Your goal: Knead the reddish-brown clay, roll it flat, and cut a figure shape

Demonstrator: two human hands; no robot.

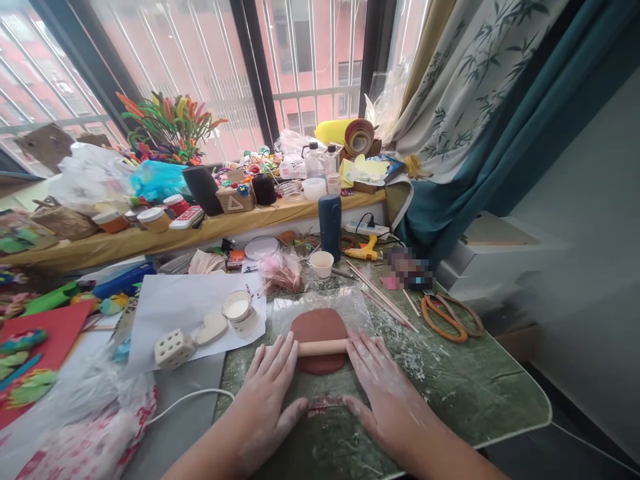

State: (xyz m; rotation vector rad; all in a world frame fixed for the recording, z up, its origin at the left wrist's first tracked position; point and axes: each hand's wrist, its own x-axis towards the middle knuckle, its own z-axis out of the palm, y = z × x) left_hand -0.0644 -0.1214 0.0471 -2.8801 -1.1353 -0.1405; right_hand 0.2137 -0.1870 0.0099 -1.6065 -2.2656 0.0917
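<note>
A flat round slab of reddish-brown clay [318, 325] lies on a clear plastic sheet over the green table [475, 387]. A thin wooden rolling pin [323, 347] lies across the slab's near part. My left hand [267, 393] rests flat with stretched fingers on the pin's left end. On the pin's right end lies my right hand [387, 393], also flat and open. Both hands are dusted with white powder.
Orange-handled scissors [450, 317] and wooden sticks [383, 293] lie to the right of the clay. A white dice-shaped block [173, 349], a small white tub [239, 310] and a paper sheet sit to the left. A dark blue cylinder [330, 227] and small cup [321, 264] stand behind. The windowsill is crowded.
</note>
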